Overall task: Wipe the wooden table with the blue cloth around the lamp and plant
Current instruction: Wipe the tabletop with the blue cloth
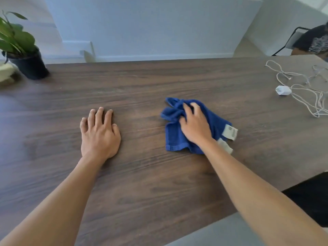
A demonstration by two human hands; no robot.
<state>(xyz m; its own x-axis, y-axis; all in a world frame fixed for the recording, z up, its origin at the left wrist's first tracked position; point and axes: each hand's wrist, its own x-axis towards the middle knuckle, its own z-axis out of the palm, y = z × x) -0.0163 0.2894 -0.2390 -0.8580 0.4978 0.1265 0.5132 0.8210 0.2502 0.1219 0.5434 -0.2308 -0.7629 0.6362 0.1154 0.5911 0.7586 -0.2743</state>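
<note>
A crumpled blue cloth with white tags lies on the dark wooden table, right of centre. My right hand presses down on top of it, fingers curled into the fabric. My left hand rests flat on the bare wood to the left, fingers apart, holding nothing. A green plant in a black pot stands at the table's far left corner. A pale object at the left edge beside the pot is mostly cut off.
White cables and a white charger plug lie tangled at the far right of the table. A chair with a dark garment stands beyond the right corner. White walls run behind the far edge. A black shape sits near the table's right front edge.
</note>
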